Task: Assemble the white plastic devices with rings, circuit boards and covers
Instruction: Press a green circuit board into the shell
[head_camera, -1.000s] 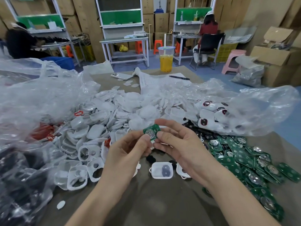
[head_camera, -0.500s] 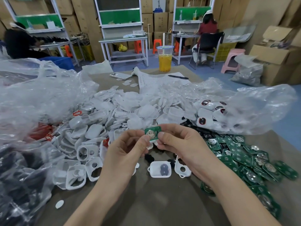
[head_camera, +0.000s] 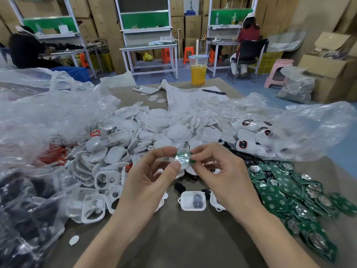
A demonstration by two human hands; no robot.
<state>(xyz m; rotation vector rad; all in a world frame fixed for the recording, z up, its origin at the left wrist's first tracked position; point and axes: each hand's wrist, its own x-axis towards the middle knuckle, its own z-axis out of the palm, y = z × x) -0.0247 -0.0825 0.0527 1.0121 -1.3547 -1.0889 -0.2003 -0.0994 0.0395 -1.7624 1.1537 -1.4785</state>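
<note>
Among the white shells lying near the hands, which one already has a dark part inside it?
The white shell lying open side up beside the right hand: a dark grey pad sits inside it. Shells at the left show only holes.

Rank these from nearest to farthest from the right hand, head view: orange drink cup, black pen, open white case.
1. Open white case: just below the right hand.
2. Black pen: on the paper sheet, far ahead.
3. Orange drink cup: beyond the pen, farthest back.
</note>
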